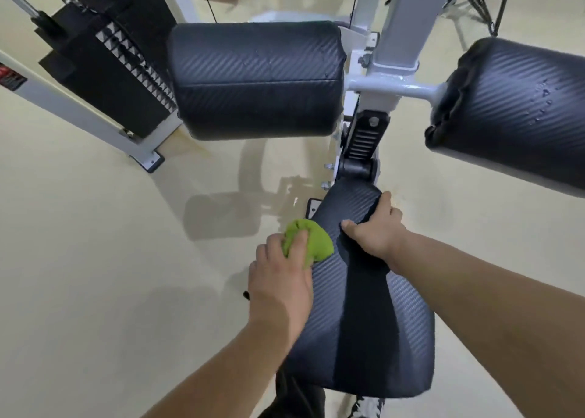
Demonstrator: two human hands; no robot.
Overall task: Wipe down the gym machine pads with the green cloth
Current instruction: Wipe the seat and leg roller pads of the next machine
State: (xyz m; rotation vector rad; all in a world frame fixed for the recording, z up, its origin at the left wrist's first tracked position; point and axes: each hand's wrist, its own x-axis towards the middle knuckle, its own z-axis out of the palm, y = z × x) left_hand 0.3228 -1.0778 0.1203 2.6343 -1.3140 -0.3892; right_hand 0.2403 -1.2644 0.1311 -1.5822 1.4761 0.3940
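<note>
Below roller pads, left hand grips green cloth; right hand clasps seat pad.

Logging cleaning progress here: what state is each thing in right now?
green cloth: bunched, pressed against the seat pad's left edge.
left hand: grips the green cloth.
right hand: grips the seat pad's narrow end, thumb on top.
seat pad: held, dark strip down its middle.
centre roller pad: untouched by either hand.
right-edge roller pad: untouched, small marks on top.
</note>
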